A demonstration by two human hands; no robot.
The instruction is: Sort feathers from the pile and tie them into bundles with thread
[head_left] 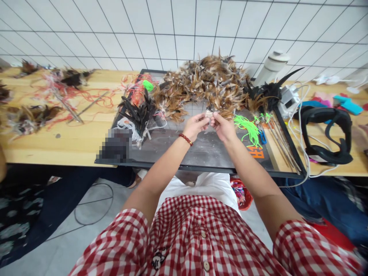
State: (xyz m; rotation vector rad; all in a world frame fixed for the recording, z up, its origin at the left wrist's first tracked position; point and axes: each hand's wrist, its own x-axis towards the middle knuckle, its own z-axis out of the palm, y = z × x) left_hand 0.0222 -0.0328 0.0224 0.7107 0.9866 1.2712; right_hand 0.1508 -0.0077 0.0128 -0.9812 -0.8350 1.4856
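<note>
Small feather bundle (209, 114) pinched between left hand (195, 126) and right hand (222, 127), fingertips together on it, raised above the dark tray (201, 153); brown feather pile (207, 82) just behind, within easy reach; green cords (246, 128) beside right hand.

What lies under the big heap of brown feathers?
The brown feather heap rests on a dark tray set on the wooden table. The tray surface beneath the heap is covered, so anything there is hidden.

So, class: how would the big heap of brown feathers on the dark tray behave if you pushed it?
The heap of brown feathers looks loose and fluffy, so it would probably scatter rather than slide whole. Probably very light; thin tips likely bend easily.
</note>
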